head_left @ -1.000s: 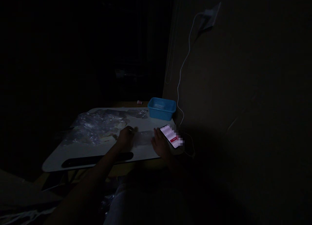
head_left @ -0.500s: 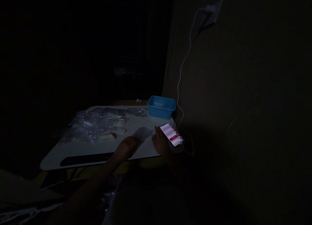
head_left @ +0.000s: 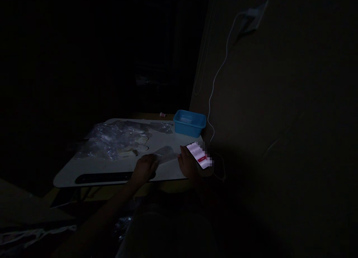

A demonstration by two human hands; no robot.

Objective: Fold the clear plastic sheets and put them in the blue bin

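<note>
Dim room, nearly black on the far left; dull brown wall (head_left: 279,82) on the right. Light enough only to make out a white, round-cornered tabletop (head_left: 159,138) with a long black slot (head_left: 103,177) along its near edge.

Middle of the tabletop, towards the near side: one translucent, colourless plastic piece (head_left: 166,154), lying between the person's two bare hands. Left hand (head_left: 144,166) at its left end, knuckles up, fingers curled; too dark to tell whether they are clamped on the plastic or merely resting against it. Right hand (head_left: 187,163) by its right end, fingers stretched forward, thumb side standing a little apart; nothing seen enclosed in it. Contact with the plastic there is hard to judge.

Just beside the right hand, on its right, a lit black-edged smartphone (head_left: 195,152) showing a pale screen and a red button, partly pixelated.

Far right corner of the tabletop: blue rectangular plastic tub (head_left: 190,129). Left half: crumpled heap of shiny clear plastic (head_left: 109,138). Beyond the far edge, a small pinkish-white object (head_left: 162,115). White cable (head_left: 214,82) hangs down the wall from a pale socket plate (head_left: 259,17).
</note>
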